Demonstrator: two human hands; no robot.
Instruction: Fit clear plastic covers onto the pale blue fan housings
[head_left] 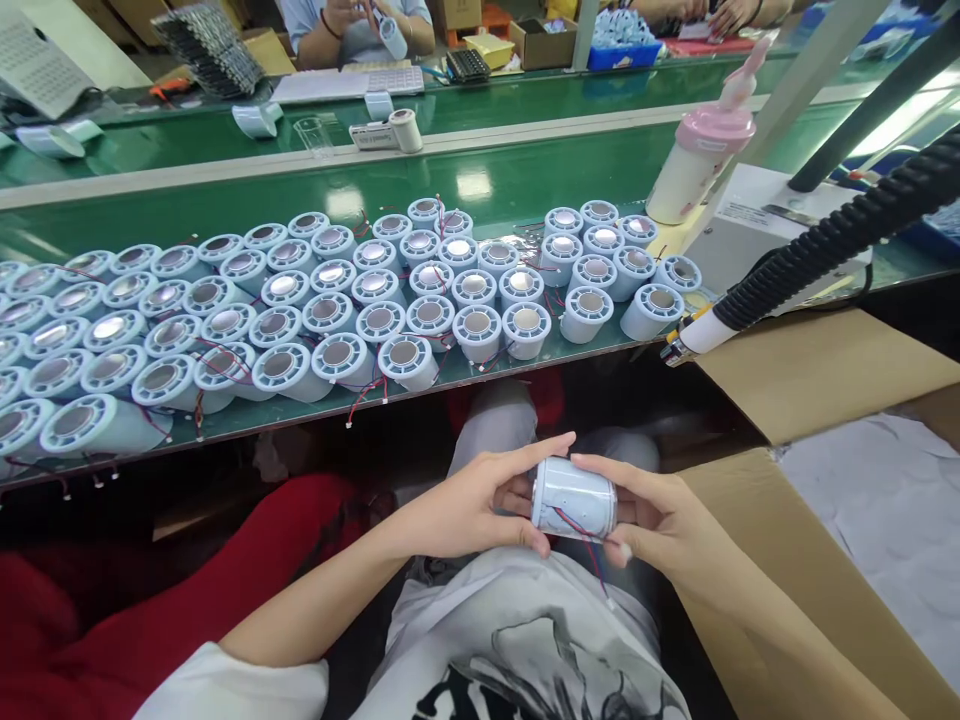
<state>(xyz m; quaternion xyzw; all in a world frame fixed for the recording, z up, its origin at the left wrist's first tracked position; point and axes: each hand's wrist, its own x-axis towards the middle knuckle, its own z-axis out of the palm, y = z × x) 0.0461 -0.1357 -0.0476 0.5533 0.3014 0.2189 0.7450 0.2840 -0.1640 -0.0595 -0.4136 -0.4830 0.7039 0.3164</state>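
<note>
Over my lap, a light-blue cylindrical housing [576,497] lies on its side between my two hands. A thin red and dark wire pair hangs from it, ending in a small white plug. My left hand [510,500] grips its left end, thumb below and fingers above and behind. Around the right end are the fingers and thumb of my right hand [645,510]. Many similar light-blue housings [281,368] stand in rows on the green bench in front of me, their round metallic centres facing up. Several have red wires trailing beside them.
To the right are an open cardboard box [787,540] with white sheets inside and a black ribbed hose [840,230]. A pink-topped bottle [701,150] stands behind the housings. Across the green bench [525,175], a co-worker's hands [349,15] hold a similar part. A red-clad leg [225,560] is at left.
</note>
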